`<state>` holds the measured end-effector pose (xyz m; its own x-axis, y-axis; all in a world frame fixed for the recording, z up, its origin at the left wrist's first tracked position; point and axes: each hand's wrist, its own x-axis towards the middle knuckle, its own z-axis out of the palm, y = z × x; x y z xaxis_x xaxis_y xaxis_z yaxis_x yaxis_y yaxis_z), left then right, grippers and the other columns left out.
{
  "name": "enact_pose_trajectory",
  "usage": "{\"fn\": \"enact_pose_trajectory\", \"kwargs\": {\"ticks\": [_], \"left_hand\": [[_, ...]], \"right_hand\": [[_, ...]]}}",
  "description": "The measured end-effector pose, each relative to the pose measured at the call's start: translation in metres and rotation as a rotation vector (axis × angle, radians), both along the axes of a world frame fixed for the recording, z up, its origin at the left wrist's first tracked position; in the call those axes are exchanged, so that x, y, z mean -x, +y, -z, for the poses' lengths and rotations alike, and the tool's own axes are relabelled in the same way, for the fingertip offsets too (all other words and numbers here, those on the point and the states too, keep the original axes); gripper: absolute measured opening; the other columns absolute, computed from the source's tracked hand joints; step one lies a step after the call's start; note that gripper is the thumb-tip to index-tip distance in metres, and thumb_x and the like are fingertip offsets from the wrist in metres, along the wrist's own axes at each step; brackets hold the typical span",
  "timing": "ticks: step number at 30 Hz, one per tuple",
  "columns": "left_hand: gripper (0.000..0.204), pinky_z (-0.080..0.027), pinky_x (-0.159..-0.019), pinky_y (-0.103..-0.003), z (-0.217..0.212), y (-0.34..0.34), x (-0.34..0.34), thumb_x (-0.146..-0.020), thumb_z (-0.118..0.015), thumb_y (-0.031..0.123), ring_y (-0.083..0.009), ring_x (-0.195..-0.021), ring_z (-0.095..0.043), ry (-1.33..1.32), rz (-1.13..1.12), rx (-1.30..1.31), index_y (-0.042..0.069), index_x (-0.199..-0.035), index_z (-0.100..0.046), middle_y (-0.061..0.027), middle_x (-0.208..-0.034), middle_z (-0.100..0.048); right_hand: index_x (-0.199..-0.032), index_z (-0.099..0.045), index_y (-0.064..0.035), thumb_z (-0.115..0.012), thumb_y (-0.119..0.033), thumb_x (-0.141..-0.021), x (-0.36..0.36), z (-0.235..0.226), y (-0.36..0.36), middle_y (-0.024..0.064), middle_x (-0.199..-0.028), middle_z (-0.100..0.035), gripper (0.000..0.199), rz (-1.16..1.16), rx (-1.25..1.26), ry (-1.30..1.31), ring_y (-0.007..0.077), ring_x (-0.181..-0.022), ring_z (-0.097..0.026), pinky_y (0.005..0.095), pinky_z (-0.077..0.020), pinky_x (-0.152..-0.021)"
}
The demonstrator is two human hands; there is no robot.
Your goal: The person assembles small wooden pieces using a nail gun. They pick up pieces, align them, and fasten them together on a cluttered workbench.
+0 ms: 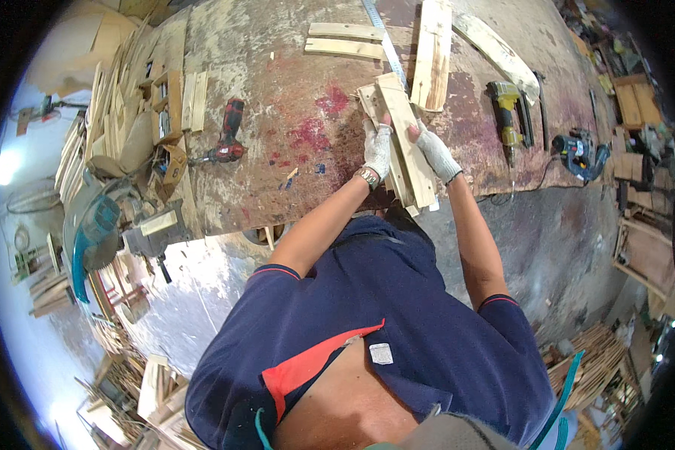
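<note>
Both my hands wear whitish work gloves with the fingertips bare. Between them lie a few wooden boards (408, 139), stacked lengthwise at the near edge of the workbench, their near ends reaching past it. My left hand (377, 146) grips the stack from its left side, thumb on top. On the right side my right hand (433, 154) holds the same boards, its thumb along the upper one. The fingers beneath are hidden. A metal ruler (386, 43) lies just beyond the boards, and a wide plank (432, 56) rests to their far right.
On the worn workbench (277, 180) lie a red and black cordless drill (230, 133) at left, a yellow nail gun (506, 112) and a blue power tool (580, 155) at right. Two thin slats (345, 49) lie farther back. A teal saw (97, 225) stands beyond the left edge.
</note>
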<state>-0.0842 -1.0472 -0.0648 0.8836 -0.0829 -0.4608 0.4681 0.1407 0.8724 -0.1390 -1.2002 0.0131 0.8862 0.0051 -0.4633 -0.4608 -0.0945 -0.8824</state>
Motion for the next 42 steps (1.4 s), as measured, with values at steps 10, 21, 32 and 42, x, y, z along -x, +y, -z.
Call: {"fn": "enact_pose_trajectory", "kwargs": {"ticks": [10, 21, 32, 42], "left_hand": [[0.104, -0.033, -0.12, -0.038, -0.024, -0.007, 0.008, -0.099, -0.046, 0.073, -0.0342, -0.148, -0.041, -0.006, 0.068, -0.137, -0.004, -0.163, -0.017, -0.022, -0.163, -0.038], [0.056, -0.039, -0.118, -0.033, -0.032, 0.164, 0.007, -0.108, -0.058, 0.019, -0.0222, -0.142, -0.049, -0.207, 0.003, 0.156, 0.002, -0.157, -0.036, -0.014, -0.152, -0.052], [0.041, -0.052, -0.085, -0.031, -0.042, 0.433, -0.041, -0.096, -0.075, 0.024, -0.0147, -0.096, -0.064, -0.507, -0.716, -0.474, -0.004, -0.125, -0.065, -0.0061, -0.109, -0.07], [0.089, -0.044, -0.111, -0.045, -0.102, 0.422, -0.196, -0.087, -0.07, 0.065, -0.0403, -0.132, -0.055, -0.459, -0.179, -1.225, -0.001, -0.144, -0.052, -0.0257, -0.14, -0.059]], "right_hand": [[-0.152, -0.047, 0.0034, -0.059, -0.046, -0.104, 0.004, 0.041, -0.016, 0.011, -0.152, -0.051, 0.07, 0.105, -0.162, -0.088, 0.0184, -0.137, -0.048, 0.0321, -0.0341, -0.116], [-0.157, -0.036, 0.0035, -0.064, -0.031, -0.103, -0.015, -0.033, -0.014, 0.0168, -0.15, -0.052, 0.07, 0.121, 0.155, -0.15, 0.0226, -0.137, -0.051, 0.034, -0.0402, -0.113], [-0.158, -0.035, 0.0032, -0.078, -0.044, -0.088, -0.169, -0.156, 0.07, 0.0262, -0.158, -0.044, 0.094, -0.084, 0.761, -0.464, 0.0361, -0.147, -0.043, 0.0474, -0.0395, -0.118], [-0.162, -0.02, 0.0034, -0.085, -0.062, -0.07, -0.325, -0.032, 0.072, 0.0299, -0.161, -0.035, 0.13, -0.593, 1.295, -0.213, 0.0451, -0.148, -0.038, 0.049, -0.0377, -0.119]]}}
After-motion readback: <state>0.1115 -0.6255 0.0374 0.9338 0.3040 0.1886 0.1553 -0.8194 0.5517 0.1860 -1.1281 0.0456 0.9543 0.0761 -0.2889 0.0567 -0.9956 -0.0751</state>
